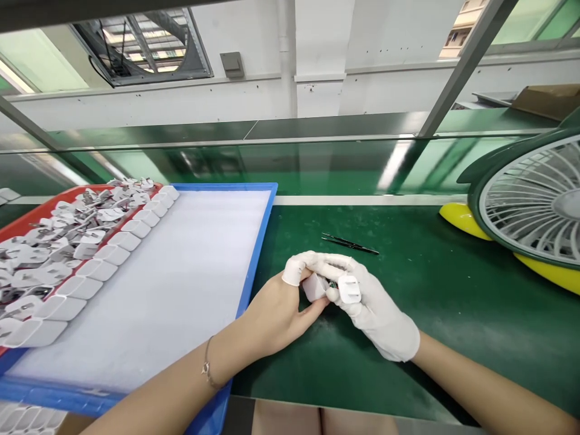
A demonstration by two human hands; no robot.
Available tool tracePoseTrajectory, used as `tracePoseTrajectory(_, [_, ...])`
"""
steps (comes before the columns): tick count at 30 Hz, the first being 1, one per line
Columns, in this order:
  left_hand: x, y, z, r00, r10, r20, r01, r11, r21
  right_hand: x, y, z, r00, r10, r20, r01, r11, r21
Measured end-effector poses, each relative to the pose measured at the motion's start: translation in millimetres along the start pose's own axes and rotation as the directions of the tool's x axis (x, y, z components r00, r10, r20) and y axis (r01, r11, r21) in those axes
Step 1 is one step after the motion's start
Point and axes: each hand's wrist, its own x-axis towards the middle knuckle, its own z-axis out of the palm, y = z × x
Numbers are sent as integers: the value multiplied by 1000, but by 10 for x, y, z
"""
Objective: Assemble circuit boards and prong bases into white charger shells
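Note:
Over the green bench, my left hand point(281, 308) grips a white charger housing point(314, 287) between thumb and fingers; white covers sit on some of its fingertips. My right hand point(378, 311), in a white glove, is closed on a white plug cap point(349, 289) with two slots or flat prongs facing me. A bit of green circuit board shows between the two white parts, so they are close together but not flush. The glove hides part of the board. Black tweezers point(350, 243) lie on the bench just beyond my hands.
A blue-rimmed tray point(258, 248) with a white lining stands at left, a row of white housings point(112, 254) along its left side. Beside them a red bin point(27, 225) holds many white plug parts. A fan point(534, 199) with yellow feet stands at right.

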Motion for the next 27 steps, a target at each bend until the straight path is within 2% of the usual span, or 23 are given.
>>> tracePoseTrajectory(3, [7,19,-11,1000,10,-15,-11,999,-32,49,-68,12,995,-89,-36,91,994,53])
tracePoseTrajectory(5, [9,45,-24,1000,10,2,-10,997,-70,44,-93,12,995,-82,-49,86,993,77])
tracePoseTrajectory(9, [23,113,-75,996,-45,77,58,982,-181,-66,-19,12,985,112,-132,-103,992,77])
tracePoseTrajectory(14, [48,147,-134,943,-222,247,298,893,-337,-145,85,35,955,195,-221,-186,981,60])
tracePoseTrajectory(17, [34,139,-120,900,-281,334,400,838,-372,-85,80,1,918,289,-272,-238,949,207])
tracePoseTrajectory(19, [13,127,-95,883,-292,368,425,829,-362,-34,71,-64,885,318,-340,-221,930,293])
tracePoseTrajectory(22, [-16,84,-60,907,-292,302,377,883,-279,7,44,-171,860,307,-407,-182,930,318])
tracePoseTrajectory(25, [-30,7,-39,964,-240,115,257,952,-168,-14,-26,-196,894,222,-389,-108,950,294])
tracePoseTrajectory(27, [-37,-44,-30,978,-208,11,207,971,-120,-51,-88,-162,911,177,-372,-77,960,268])
